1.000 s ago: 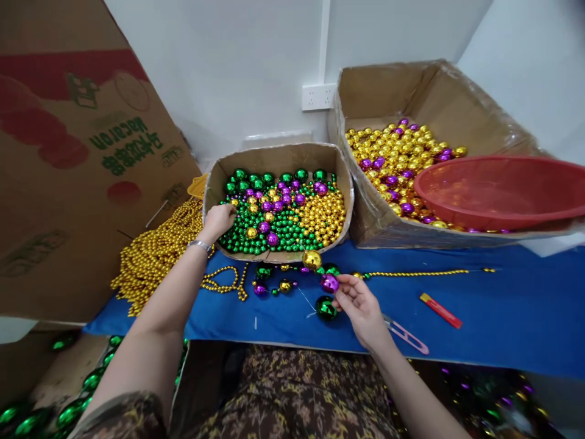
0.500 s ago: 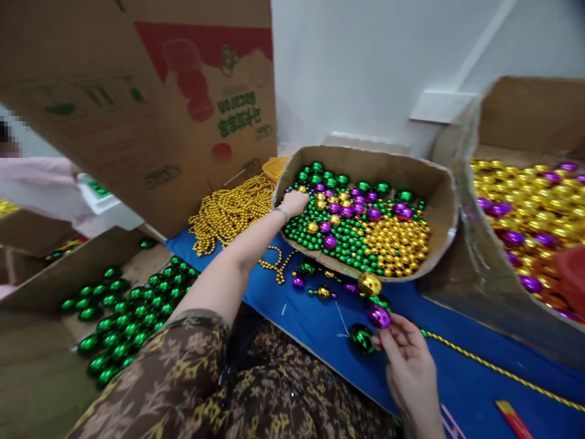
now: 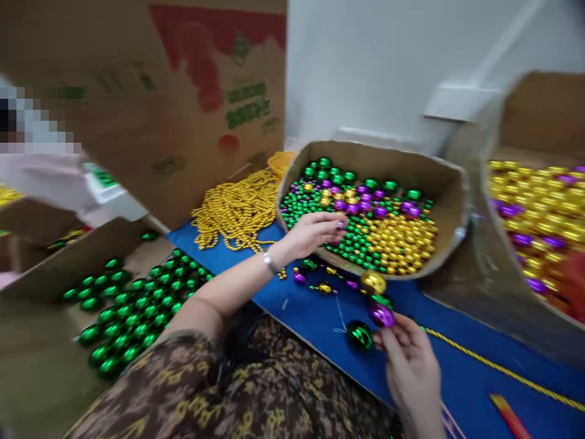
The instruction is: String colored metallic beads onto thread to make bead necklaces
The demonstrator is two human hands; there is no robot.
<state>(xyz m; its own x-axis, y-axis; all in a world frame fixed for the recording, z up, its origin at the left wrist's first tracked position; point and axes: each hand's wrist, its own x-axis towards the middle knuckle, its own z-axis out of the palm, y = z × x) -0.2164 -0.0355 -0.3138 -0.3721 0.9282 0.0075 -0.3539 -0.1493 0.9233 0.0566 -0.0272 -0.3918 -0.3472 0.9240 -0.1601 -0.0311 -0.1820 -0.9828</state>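
Note:
My right hand pinches a large purple bead on a bead string. A shiny green bead sits beside its fingertips, with a thin white thread near it. Beyond that, a large gold bead and smaller mixed beads of the string lie on the blue table. Over the near rim of a cut-down cardboard box is my left hand, its fingers closed around a small purple bead. Heaps of green, gold and purple beads fill the box.
Gold bead chains lie heaped left of the box. Large green beads are in a carton on the left; a bigger box of gold beads stands right. A twisted gold cord and a red-and-yellow tool lie on the table.
My left hand has come up out of the beads at the box's left side and moved right and nearer, with a purple bead in its fingers. My right hand keeps its pinch.

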